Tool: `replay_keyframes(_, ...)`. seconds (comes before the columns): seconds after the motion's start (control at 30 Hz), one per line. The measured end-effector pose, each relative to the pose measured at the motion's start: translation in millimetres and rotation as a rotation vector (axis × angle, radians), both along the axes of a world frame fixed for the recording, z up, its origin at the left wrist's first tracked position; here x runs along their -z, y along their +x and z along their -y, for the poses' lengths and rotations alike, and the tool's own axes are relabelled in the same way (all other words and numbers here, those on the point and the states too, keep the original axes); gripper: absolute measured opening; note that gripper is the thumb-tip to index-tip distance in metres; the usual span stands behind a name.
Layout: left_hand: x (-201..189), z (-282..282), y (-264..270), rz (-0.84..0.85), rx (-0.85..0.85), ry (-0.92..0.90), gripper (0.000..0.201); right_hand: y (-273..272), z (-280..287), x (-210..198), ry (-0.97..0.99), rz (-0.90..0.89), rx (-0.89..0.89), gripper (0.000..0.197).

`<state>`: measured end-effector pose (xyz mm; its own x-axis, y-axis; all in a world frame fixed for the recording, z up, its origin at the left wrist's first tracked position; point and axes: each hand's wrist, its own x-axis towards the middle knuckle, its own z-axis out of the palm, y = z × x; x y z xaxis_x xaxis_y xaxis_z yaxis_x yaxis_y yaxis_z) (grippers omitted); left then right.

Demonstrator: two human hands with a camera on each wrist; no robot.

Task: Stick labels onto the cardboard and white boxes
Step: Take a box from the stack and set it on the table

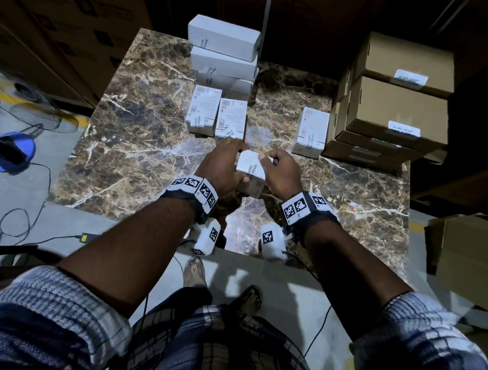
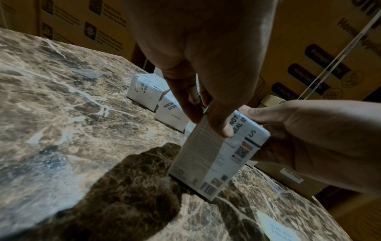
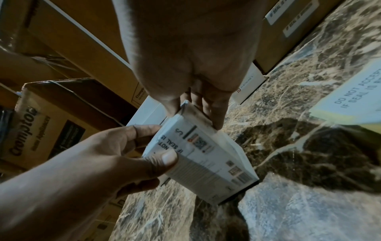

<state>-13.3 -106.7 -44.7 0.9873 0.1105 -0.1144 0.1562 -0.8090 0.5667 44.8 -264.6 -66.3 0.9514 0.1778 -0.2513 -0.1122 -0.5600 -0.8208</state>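
A small white box (image 1: 250, 172) stands tilted on the marble table (image 1: 138, 149), near the front middle. A "DO NOT ACCEPT IF SEAL IS BROKEN" label (image 2: 240, 120) wraps over its top end. My left hand (image 1: 237, 163) grips the box from the left, thumb (image 2: 223, 128) pressed on the label. My right hand (image 1: 269, 165) grips it from the right, with fingers (image 3: 215, 114) curled over the top edge. In the right wrist view the box (image 3: 206, 163) shows its printed side and barcodes. Its bottom corner touches the table.
A stack of white boxes (image 1: 223, 50) stands at the back, with two labelled upright ones (image 1: 203, 111) in front and another (image 1: 311, 131) to the right. Labelled cardboard boxes (image 1: 395, 104) are stacked at the right. A label sheet (image 3: 350, 97) lies on the table. A fan (image 1: 8, 148) stands left.
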Motion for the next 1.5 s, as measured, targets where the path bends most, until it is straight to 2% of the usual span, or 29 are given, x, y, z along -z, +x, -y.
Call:
replay_keyframes(0.2, 2, -4, 5, 0.003, 0.016, -0.012, 0.061, -4, -3, -4, -0.003, -0.03, -0.055, 0.038)
replay_keyframes(0.33, 1, -6, 14, -0.019, 0.039, -0.025, 0.064, 4, -7, -5, -0.034, 0.042, 0.054, 0.023)
replay_keyframes(0.4, 2, -9, 20, -0.036, 0.056, -0.047, 0.066, 8, -9, -9, -0.047, 0.021, 0.087, 0.021)
replay_keyframes(0.47, 5, -16, 25, -0.044, 0.048, -0.075, 0.066, 8, -9, -10, 0.035, -0.055, 0.083, 0.028)
replay_keyframes(0.53, 8, -23, 30, -0.044, 0.042, -0.111, 0.069, 2, -10, -8, 0.128, -0.116, 0.054, 0.043)
replay_keyframes(0.6, 10, -27, 35, -0.051, 0.063, -0.127, 0.07, -5, -11, -6, 0.148, -0.11, 0.062, 0.053)
replay_keyframes(0.77, 10, -33, 43, -0.063, 0.135, -0.149, 0.076, -9, -18, -11, 0.055, -0.004, 0.083, 0.059)
replay_keyframes(1.0, 14, -39, 44, -0.101, 0.218, -0.233, 0.086, -13, -19, -8, -0.038, 0.014, 0.091, 0.075)
replay_keyframes(1.07, 16, -39, 43, -0.114, 0.224, -0.255, 0.087, -15, -20, -6, 0.046, -0.014, 0.132, 0.073)
replay_keyframes(1.17, 15, -38, 43, -0.123, 0.171, -0.336, 0.086, -16, -20, -7, 0.158, -0.029, 0.196, 0.058)
replay_keyframes(1.23, 11, -37, 49, -0.113, 0.121, -0.431, 0.08, -11, -18, -7, 0.171, -0.025, 0.276, 0.05)
replay_keyframes(1.3, 2, -33, 58, -0.108, 0.087, -0.526, 0.07, -3, -14, -11, 0.197, -0.038, 0.375, 0.051)
replay_keyframes(1.4, -10, -26, 70, -0.12, 0.115, -0.595, 0.053, 12, -5, -21, 0.242, -0.017, 0.457, 0.047)
replay_keyframes(1.5, -14, -17, 79, -0.162, 0.149, -0.619, 0.055, 27, 5, -31, 0.244, 0.008, 0.472, 0.032)
